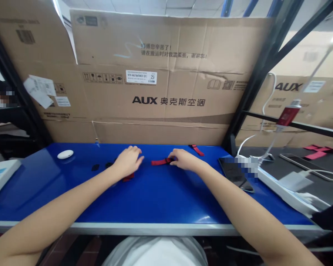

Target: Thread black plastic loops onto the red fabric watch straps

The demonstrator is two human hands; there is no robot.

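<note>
Both my arms reach across a blue table [161, 195]. My left hand [128, 160] lies palm down with fingers loosely curled over a red strap [128, 177] that shows under its wrist. My right hand [182, 159] pinches the black end of another red strap [160, 162] that lies flat on the table between the two hands. A third red strap [197, 149] lies further back, just right of my right hand. Two small black pieces [95, 167] sit on the table to the left of my left hand.
A white oval object [65, 154] lies at the back left. A dark phone [235, 173] lies right of my right hand, beside a white power strip [283, 186] with cables. Big cardboard boxes [166, 81] wall off the back. More red straps [319, 151] lie far right.
</note>
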